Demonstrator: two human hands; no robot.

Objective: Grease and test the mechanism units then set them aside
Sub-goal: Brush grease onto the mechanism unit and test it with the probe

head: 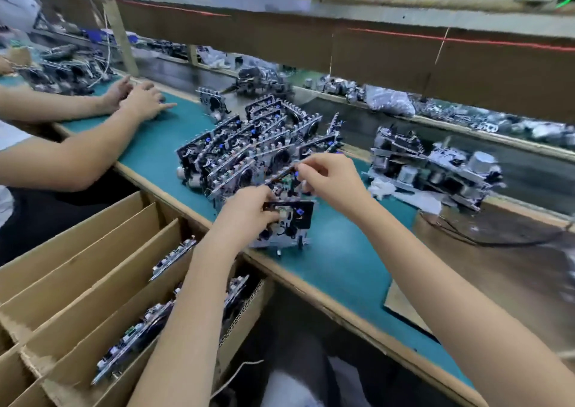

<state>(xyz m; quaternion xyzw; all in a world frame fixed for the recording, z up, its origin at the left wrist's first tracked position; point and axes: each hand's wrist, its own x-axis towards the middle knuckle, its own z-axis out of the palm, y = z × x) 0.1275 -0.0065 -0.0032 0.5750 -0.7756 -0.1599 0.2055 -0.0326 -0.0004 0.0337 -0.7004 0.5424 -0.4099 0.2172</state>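
Teal bench mat (342, 266); left hand (245, 210) grips boxy metal-and-plastic mechanism unit (291, 224); right hand (333, 176) fingertips pinch thin brown stick (281, 176).

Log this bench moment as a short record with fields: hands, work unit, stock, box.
left hand: grips the mechanism unit resting on the green mat
right hand: pinches a thin tool over the unit
pile of units: behind, on mat
cardboard box: divided, units in slots
another person's hands: far left, over mat
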